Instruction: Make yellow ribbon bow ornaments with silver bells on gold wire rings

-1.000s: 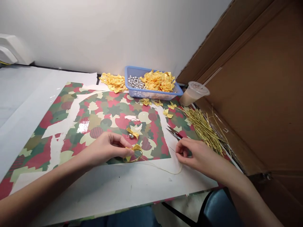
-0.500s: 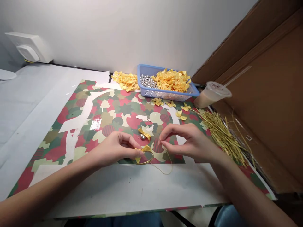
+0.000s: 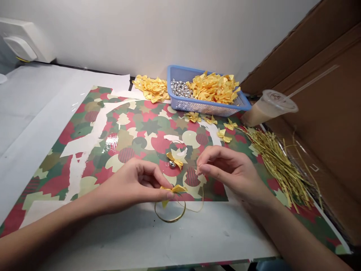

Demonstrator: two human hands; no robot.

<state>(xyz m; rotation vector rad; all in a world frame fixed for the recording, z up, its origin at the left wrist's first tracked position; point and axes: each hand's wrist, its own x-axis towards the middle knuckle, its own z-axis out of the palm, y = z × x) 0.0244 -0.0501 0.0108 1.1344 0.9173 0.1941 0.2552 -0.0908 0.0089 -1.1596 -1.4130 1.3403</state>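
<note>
yellow bow [image 3: 175,189] with gold cord loop [image 3: 170,212]: over mat's near edge | left hand [image 3: 135,184] pinches its knot | right hand [image 3: 228,169] pinches thin cord end | likely light, floppy; best held at knot | finished bow with bell [image 3: 174,160] beyond

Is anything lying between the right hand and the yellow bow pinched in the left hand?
Nothing visible does. The left hand pinches the yellow bow with its gold loop hanging below; the right hand is just beside it, fingertips pinched. Only bare patterned paper shows in the gap. The finished bow with bell lies farther back.
</note>
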